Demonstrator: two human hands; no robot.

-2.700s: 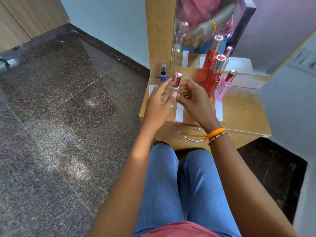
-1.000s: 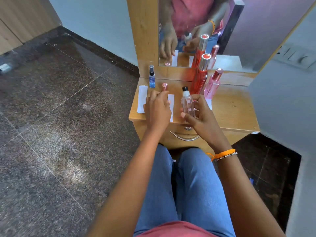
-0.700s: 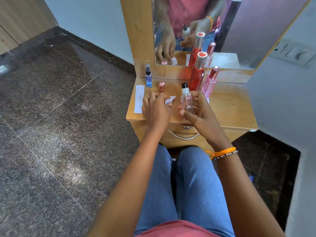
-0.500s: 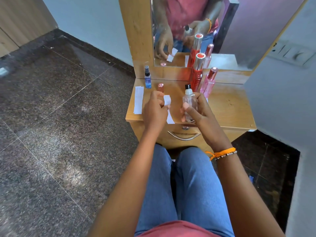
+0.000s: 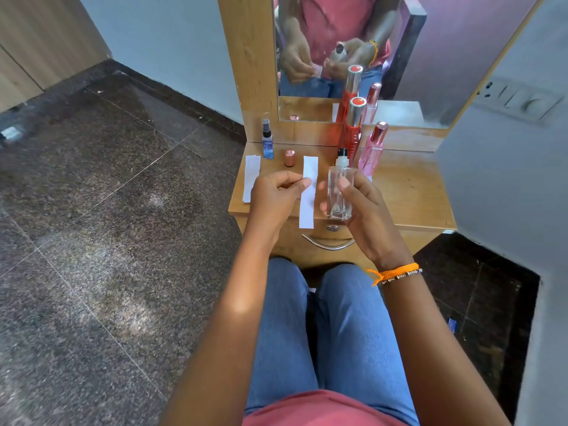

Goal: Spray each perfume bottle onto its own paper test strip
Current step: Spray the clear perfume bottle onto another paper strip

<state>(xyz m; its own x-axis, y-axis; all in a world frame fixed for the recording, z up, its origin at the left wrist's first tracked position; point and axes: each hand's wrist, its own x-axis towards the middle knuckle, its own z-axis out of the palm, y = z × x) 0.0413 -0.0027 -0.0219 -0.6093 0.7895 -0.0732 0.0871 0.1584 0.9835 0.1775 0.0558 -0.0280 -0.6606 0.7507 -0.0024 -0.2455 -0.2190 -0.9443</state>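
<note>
My right hand (image 5: 362, 207) grips a clear glass perfume bottle (image 5: 339, 192) with a black spray nozzle, held upright above the front of the wooden dressing table (image 5: 408, 195). My left hand (image 5: 275, 195) pinches a white paper test strip (image 5: 308, 195) by its edge, held upright just left of the bottle. The bottle's rose-gold cap (image 5: 289, 157) stands on the table. Another strip (image 5: 251, 178) lies flat at the table's left edge. A small blue spray bottle (image 5: 267, 143), a tall red bottle (image 5: 354, 127) and a pink bottle (image 5: 373, 149) stand at the back.
A mirror (image 5: 338, 47) rises behind the table and reflects my hands. A drawer with a metal handle (image 5: 327, 243) sits under the tabletop, above my knees. A wall with a switch plate (image 5: 516, 101) stands close on the right. Dark stone floor (image 5: 107, 241) lies to the left.
My left hand set the cap on the table, then picked the paper strip up and raised it beside the bottle. My right hand kept hold of the uncapped bottle.
</note>
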